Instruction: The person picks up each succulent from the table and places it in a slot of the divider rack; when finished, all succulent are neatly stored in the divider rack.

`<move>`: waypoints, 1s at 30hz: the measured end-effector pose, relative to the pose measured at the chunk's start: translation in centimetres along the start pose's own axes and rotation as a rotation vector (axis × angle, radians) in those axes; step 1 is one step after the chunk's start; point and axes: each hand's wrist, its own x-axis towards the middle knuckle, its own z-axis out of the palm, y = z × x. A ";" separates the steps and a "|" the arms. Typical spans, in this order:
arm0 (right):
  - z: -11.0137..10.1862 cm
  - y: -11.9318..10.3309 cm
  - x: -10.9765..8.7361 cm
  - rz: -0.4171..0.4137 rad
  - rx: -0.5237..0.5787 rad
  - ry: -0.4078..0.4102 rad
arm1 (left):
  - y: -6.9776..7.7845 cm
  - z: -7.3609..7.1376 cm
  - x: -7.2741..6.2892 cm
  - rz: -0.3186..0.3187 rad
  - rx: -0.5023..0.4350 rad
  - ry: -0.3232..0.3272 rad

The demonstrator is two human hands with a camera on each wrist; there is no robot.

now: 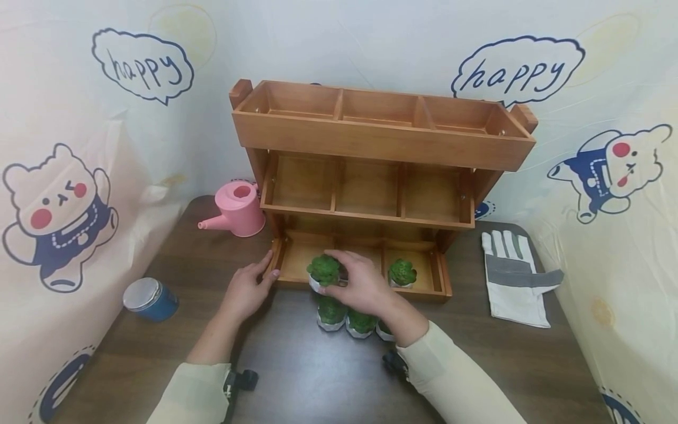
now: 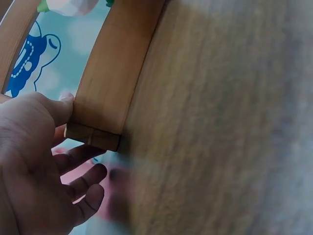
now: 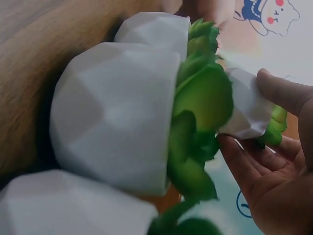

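Note:
In the head view my right hand (image 1: pixel 365 285) pinches a small potted succulent (image 1: pixel 323 271) over the bottom tier's front edge. Seen from the right wrist, thumb and fingers hold its white faceted pot (image 3: pixel 247 105) from opposite sides. My left hand (image 1: pixel 249 291) grips the front left corner of a three-tier wooden planter shelf (image 1: pixel 381 138), its thumb on the board (image 2: pixel 115 73) in the left wrist view. Another succulent (image 1: pixel 402 272) sits in the bottom tier's right compartment. Three more potted succulents (image 1: pixel 331 313) stand on the table before the shelf, partly hidden by my right arm.
Left of the shelf stands a pink watering can (image 1: pixel 238 209). A blue tin with a silver lid (image 1: pixel 150 298) is near the table's left edge. To the right lies a white and grey glove (image 1: pixel 512 277). Printed cloth (image 1: pixel 339 35) hangs around the table.

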 end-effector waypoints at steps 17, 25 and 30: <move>1.5 -1.4 2.9 0.022 -0.014 -0.011 | -0.1 -1.1 0.0 0.016 -0.029 -0.088; 2.4 -2.0 4.1 0.040 -0.017 -0.022 | -0.3 -1.1 0.1 0.021 -0.026 -0.091; 2.8 -2.3 4.7 0.058 -0.004 -0.025 | -0.3 -1.1 0.1 0.019 -0.033 -0.091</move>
